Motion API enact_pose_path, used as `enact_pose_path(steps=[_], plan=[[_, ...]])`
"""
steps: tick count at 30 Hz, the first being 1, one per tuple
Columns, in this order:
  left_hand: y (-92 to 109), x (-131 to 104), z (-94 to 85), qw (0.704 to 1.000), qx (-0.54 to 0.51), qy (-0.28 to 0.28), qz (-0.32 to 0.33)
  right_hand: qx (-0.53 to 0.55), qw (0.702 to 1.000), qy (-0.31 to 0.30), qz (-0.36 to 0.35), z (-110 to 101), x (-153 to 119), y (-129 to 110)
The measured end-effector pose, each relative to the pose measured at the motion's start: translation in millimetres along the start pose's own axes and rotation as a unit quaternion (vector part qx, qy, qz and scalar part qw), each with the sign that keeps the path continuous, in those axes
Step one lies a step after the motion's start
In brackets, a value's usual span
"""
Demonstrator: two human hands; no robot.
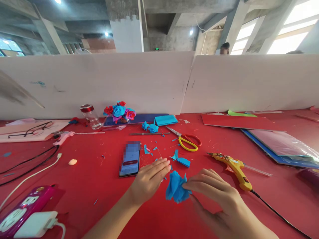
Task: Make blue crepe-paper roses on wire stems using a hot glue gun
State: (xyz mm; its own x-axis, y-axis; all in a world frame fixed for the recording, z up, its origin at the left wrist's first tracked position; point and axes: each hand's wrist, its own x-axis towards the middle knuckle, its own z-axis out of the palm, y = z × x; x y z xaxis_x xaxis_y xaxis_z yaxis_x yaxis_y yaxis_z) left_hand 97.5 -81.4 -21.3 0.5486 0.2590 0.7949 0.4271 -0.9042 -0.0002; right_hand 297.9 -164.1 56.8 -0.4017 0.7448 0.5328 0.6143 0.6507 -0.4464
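Pinching: right hand, fingers closed on right edge of blue paper flower.
Flower: over table, left of right fingers, between hands; no clear long axis.
Left hand: farther, empty, fingers extended together.

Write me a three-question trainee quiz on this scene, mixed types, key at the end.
1. Which of the person's hands pinches the blue paper?
2. True or false: the glue gun lies to the right of the phone.
3. What colours are the handle loops of the scissors?
a) both green
b) one yellow, one red
c) both black

Key: 1. the right hand; 2. true; 3. b
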Motion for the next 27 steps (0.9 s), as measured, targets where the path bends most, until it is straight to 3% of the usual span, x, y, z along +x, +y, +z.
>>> enact_pose_path(steps=[12,27], plan=[[3,4,-4.5,0.999,0.008,-0.051,-0.011,-0.020,0.998,0.026,-0.056,0,-2,4],[5,12,-4.3,0.999,-0.011,-0.050,-0.002,-0.029,0.997,0.014,-0.075,-1,-3,9]])
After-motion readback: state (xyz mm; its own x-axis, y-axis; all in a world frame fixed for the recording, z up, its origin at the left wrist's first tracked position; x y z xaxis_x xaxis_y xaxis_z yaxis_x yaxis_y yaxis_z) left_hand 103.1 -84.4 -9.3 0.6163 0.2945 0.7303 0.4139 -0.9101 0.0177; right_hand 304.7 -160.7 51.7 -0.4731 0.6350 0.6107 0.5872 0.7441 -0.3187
